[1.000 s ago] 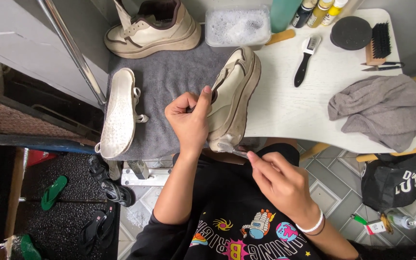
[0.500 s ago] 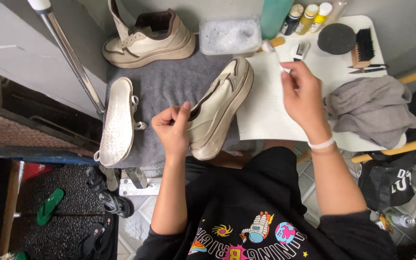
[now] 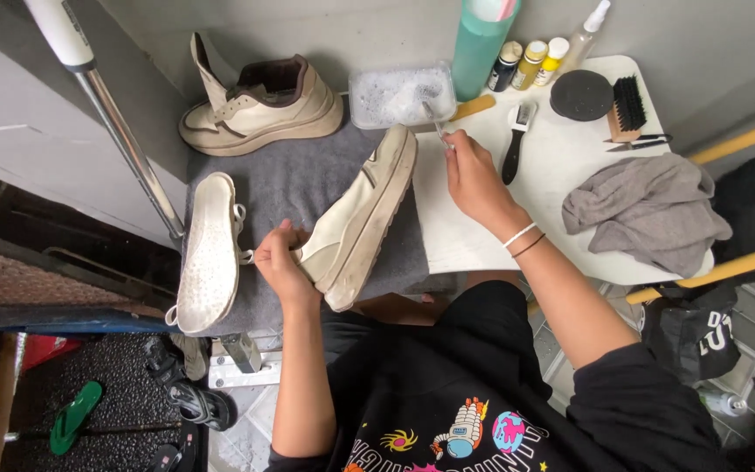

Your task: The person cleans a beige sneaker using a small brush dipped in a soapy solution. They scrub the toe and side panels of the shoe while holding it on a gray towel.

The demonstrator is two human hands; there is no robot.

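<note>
The left hand (image 3: 280, 262) is clamped on the heel end of a cream sneaker (image 3: 362, 218), which lies tilted on its side on a grey mat (image 3: 294, 179). The right hand (image 3: 475, 179), well apart from the left, pinches a small brush (image 3: 436, 122) whose head reaches into a clear tub of soapy water (image 3: 395, 94) just beyond the sneaker's toe. Left of the sneaker lies a white insole (image 3: 210, 253); behind it, a second sneaker (image 3: 259, 107) stands upright. Right of the sneaker, on the white table (image 3: 570, 175), are a black-handled brush (image 3: 517, 140), a wooden brush (image 3: 627, 107), a round black tin (image 3: 580, 94) and a crumpled grey cloth (image 3: 648, 210).
</note>
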